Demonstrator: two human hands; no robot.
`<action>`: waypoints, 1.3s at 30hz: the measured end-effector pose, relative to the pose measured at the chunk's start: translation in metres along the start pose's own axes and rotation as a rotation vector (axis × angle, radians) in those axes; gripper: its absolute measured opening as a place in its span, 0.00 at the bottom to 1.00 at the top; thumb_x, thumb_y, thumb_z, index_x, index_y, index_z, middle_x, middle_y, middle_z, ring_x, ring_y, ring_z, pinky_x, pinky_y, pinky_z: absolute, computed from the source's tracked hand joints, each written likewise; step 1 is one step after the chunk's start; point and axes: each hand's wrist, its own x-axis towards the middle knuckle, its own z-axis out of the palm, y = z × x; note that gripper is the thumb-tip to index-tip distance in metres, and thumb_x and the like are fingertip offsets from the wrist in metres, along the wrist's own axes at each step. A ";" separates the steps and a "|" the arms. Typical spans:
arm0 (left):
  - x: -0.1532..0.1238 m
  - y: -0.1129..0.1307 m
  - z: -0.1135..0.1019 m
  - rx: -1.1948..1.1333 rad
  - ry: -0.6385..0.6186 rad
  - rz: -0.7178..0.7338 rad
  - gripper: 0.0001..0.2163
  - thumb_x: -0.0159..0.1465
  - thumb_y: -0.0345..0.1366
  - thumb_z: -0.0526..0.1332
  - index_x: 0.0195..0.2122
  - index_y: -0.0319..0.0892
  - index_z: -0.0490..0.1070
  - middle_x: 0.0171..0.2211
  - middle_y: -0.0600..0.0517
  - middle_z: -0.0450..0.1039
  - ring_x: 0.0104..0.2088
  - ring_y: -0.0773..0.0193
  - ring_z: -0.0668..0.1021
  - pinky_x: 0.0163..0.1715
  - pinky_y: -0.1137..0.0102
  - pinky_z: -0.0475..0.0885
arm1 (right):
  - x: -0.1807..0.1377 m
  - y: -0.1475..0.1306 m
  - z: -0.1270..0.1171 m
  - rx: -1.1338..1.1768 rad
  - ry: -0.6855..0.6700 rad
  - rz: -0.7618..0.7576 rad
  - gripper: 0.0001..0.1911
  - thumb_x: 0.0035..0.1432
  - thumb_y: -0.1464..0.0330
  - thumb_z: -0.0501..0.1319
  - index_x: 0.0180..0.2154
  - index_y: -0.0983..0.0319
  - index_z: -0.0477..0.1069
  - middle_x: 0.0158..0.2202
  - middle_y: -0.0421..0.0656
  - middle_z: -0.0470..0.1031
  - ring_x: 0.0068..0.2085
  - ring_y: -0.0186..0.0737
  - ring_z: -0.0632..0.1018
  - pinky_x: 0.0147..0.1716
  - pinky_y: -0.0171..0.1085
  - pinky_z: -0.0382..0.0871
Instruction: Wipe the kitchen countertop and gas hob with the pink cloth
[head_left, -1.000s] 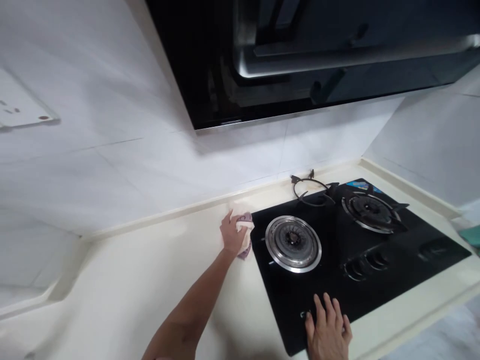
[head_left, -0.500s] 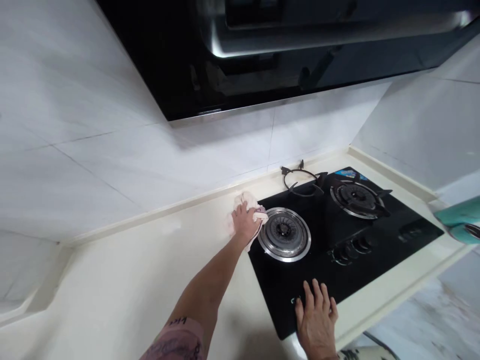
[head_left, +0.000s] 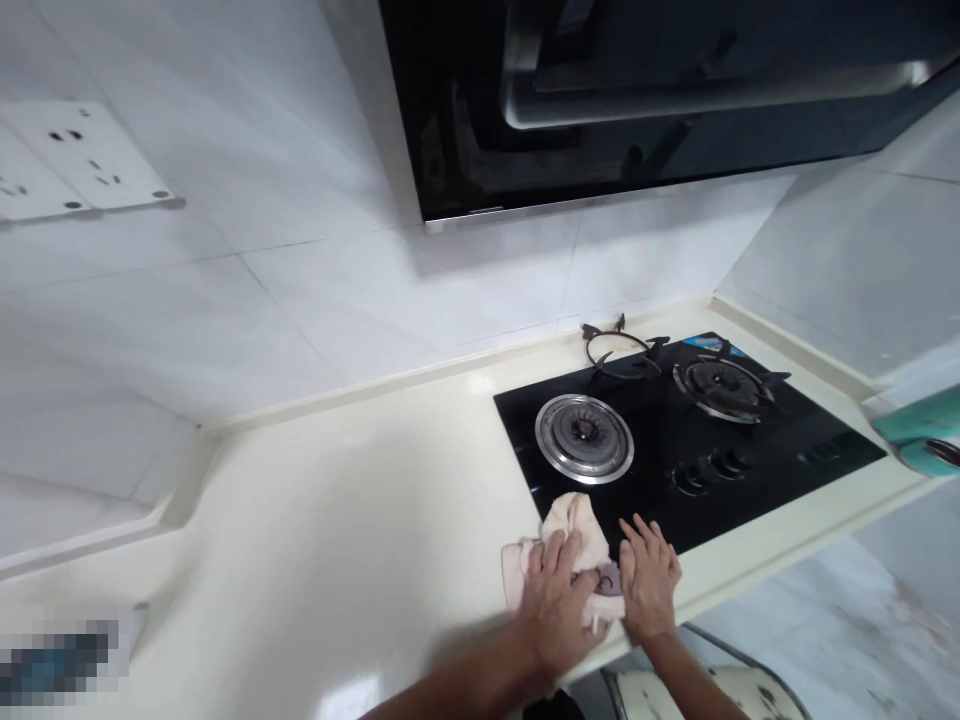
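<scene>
My left hand [head_left: 553, 595] presses flat on a pale pink cloth [head_left: 568, 530] at the near left corner of the black gas hob [head_left: 750, 480]. Its fingers are spread over the cloth. Right beside it, my right hand [head_left: 648, 576] lies flat with fingers stretched out on the hob's front edge and holds nothing. The hob's left burner [head_left: 584, 438] is bare, with no pan support on it. A loose pan support [head_left: 619, 355] sits at the back, and the right burner [head_left: 721, 386] has its support in place.
A cream countertop [head_left: 322, 530] runs left from the hob to a white tiled wall with sockets [head_left: 90, 165]. A dark range hood [head_left: 675, 90] hangs above. A teal object [head_left: 919, 435] pokes in at the right edge.
My left hand has drawn the cloth from the hob's far left corner back along its left side to the near corner, beside my right hand. The view shifted slightly.
</scene>
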 end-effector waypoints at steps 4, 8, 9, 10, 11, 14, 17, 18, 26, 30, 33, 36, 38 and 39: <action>-0.045 -0.018 -0.018 0.015 -0.060 0.078 0.38 0.63 0.62 0.62 0.72 0.55 0.60 0.77 0.46 0.48 0.74 0.40 0.57 0.68 0.43 0.56 | 0.003 0.000 0.001 0.011 0.015 0.020 0.32 0.72 0.53 0.39 0.58 0.63 0.73 0.64 0.54 0.70 0.71 0.54 0.60 0.68 0.59 0.50; -0.088 -0.071 -0.058 0.155 0.016 -0.091 0.38 0.66 0.60 0.62 0.74 0.55 0.56 0.76 0.44 0.51 0.75 0.40 0.56 0.69 0.42 0.52 | 0.004 -0.005 0.003 0.030 0.014 0.049 0.31 0.71 0.54 0.42 0.57 0.63 0.73 0.64 0.54 0.70 0.71 0.54 0.60 0.68 0.59 0.49; -0.099 -0.087 -0.070 0.205 0.059 -0.178 0.32 0.68 0.56 0.61 0.72 0.56 0.60 0.76 0.45 0.53 0.75 0.41 0.56 0.69 0.42 0.51 | 0.004 -0.005 0.003 0.034 0.010 0.055 0.30 0.71 0.54 0.42 0.57 0.63 0.73 0.64 0.54 0.70 0.70 0.53 0.60 0.68 0.59 0.50; -0.110 -0.104 -0.082 0.258 0.106 -0.282 0.27 0.71 0.52 0.59 0.70 0.55 0.66 0.75 0.45 0.56 0.74 0.42 0.57 0.69 0.43 0.51 | 0.005 -0.005 0.003 0.037 0.006 0.061 0.30 0.70 0.55 0.42 0.56 0.63 0.73 0.64 0.54 0.70 0.70 0.53 0.60 0.68 0.60 0.50; -0.122 -0.121 -0.093 0.314 0.145 -0.398 0.23 0.72 0.48 0.57 0.67 0.53 0.70 0.74 0.44 0.58 0.74 0.42 0.58 0.68 0.43 0.52 | 0.006 -0.005 0.003 0.039 0.002 0.067 0.30 0.70 0.55 0.43 0.56 0.62 0.73 0.64 0.54 0.70 0.70 0.54 0.60 0.67 0.60 0.50; -0.157 -0.161 -0.118 0.445 0.186 -0.691 0.21 0.73 0.45 0.54 0.63 0.48 0.74 0.74 0.40 0.58 0.74 0.41 0.58 0.67 0.43 0.54 | 0.011 -0.004 0.000 0.045 -0.012 0.085 0.30 0.69 0.54 0.43 0.56 0.63 0.73 0.63 0.56 0.70 0.70 0.56 0.60 0.66 0.62 0.51; -0.186 -0.178 -0.126 0.494 0.190 -0.805 0.23 0.73 0.46 0.51 0.66 0.48 0.71 0.74 0.41 0.58 0.74 0.43 0.58 0.67 0.45 0.56 | 0.017 -0.011 -0.007 0.049 -0.032 0.097 0.33 0.69 0.52 0.41 0.55 0.66 0.73 0.62 0.59 0.69 0.68 0.60 0.60 0.65 0.64 0.54; -0.191 -0.179 -0.126 0.506 0.193 -0.815 0.24 0.74 0.46 0.51 0.67 0.47 0.70 0.74 0.41 0.58 0.74 0.43 0.59 0.67 0.46 0.56 | 0.016 -0.017 -0.011 0.050 -0.042 0.095 0.35 0.69 0.52 0.41 0.56 0.67 0.73 0.62 0.61 0.68 0.68 0.61 0.61 0.64 0.64 0.55; -0.192 -0.177 -0.125 0.565 0.175 -0.838 0.24 0.75 0.46 0.47 0.66 0.46 0.70 0.73 0.42 0.59 0.73 0.47 0.59 0.68 0.50 0.56 | -0.058 -0.114 -0.016 0.090 -0.396 -0.329 0.33 0.55 0.46 0.65 0.61 0.43 0.71 0.73 0.43 0.59 0.71 0.72 0.55 0.62 0.68 0.56; -0.192 -0.181 -0.125 0.547 0.172 -0.855 0.25 0.74 0.47 0.47 0.66 0.47 0.69 0.73 0.42 0.59 0.73 0.48 0.58 0.68 0.50 0.55 | -0.059 -0.115 -0.020 0.138 -0.458 -0.480 0.24 0.53 0.56 0.69 0.53 0.47 0.75 0.69 0.40 0.66 0.68 0.67 0.60 0.59 0.64 0.61; -0.194 -0.185 -0.123 0.535 0.182 -0.848 0.25 0.74 0.47 0.47 0.67 0.45 0.69 0.73 0.41 0.59 0.73 0.48 0.58 0.68 0.50 0.55 | -0.030 -0.090 -0.029 0.172 -0.400 -0.491 0.18 0.53 0.65 0.66 0.47 0.53 0.76 0.64 0.43 0.70 0.61 0.55 0.68 0.57 0.53 0.66; -0.197 -0.191 -0.121 0.544 0.194 -0.831 0.25 0.73 0.47 0.49 0.66 0.46 0.70 0.72 0.41 0.60 0.73 0.47 0.59 0.67 0.50 0.56 | 0.013 -0.054 -0.039 0.163 -0.305 -0.411 0.15 0.55 0.66 0.63 0.46 0.55 0.76 0.62 0.46 0.71 0.60 0.51 0.69 0.60 0.52 0.66; -0.198 -0.193 -0.119 0.557 0.207 -0.817 0.24 0.73 0.47 0.50 0.66 0.46 0.70 0.72 0.41 0.61 0.73 0.47 0.60 0.67 0.50 0.57 | 0.049 -0.028 -0.045 0.126 -0.240 -0.306 0.15 0.60 0.64 0.60 0.48 0.56 0.76 0.64 0.49 0.69 0.62 0.54 0.67 0.61 0.55 0.65; -0.199 -0.194 -0.118 0.564 0.215 -0.813 0.24 0.73 0.47 0.50 0.66 0.46 0.70 0.72 0.41 0.61 0.72 0.47 0.60 0.67 0.50 0.57 | 0.068 -0.015 -0.046 0.099 -0.216 -0.242 0.17 0.62 0.62 0.58 0.50 0.57 0.76 0.66 0.50 0.66 0.63 0.55 0.66 0.62 0.56 0.65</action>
